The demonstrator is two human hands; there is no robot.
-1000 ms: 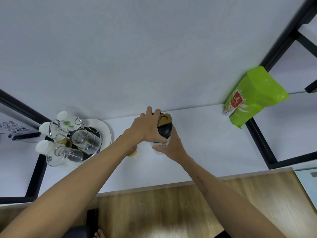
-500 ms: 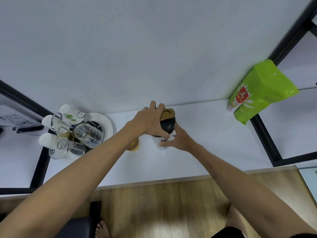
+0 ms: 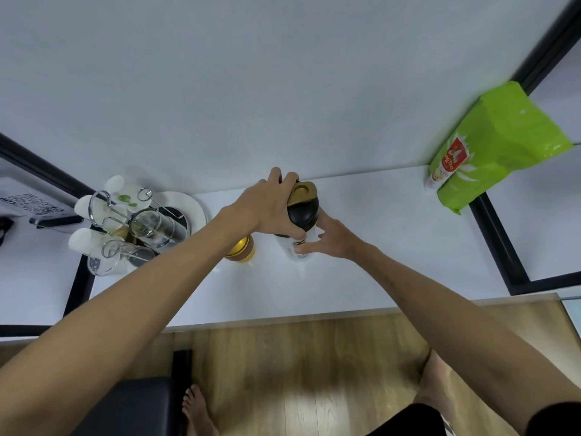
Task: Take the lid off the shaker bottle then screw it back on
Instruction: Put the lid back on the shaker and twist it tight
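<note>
- At your far left on the white surface (image 3: 361, 247), a wire rack (image 3: 125, 215) on a round tray (image 3: 195, 206) holds clear glasses (image 3: 151, 226) lying on their sides, plus white cups; what is in them you cannot tell.
- A gold-capped jar (image 3: 240, 250) with yellowish contents sits just beside the bottle, partly hidden under your left forearm.
- Your left hand (image 3: 267, 206) is wrapped over the black lid (image 3: 303, 212), fingers curled around its rim beside the gold flip cap (image 3: 301, 193).
- The shaker bottle (image 3: 298, 243) stands upright near the wall, lid on top.
- Your right hand (image 3: 333, 240) grips the bottle's pale body, fingers narrowed around it.
- A green bag (image 3: 500, 146) leans far right, well apart.
</note>
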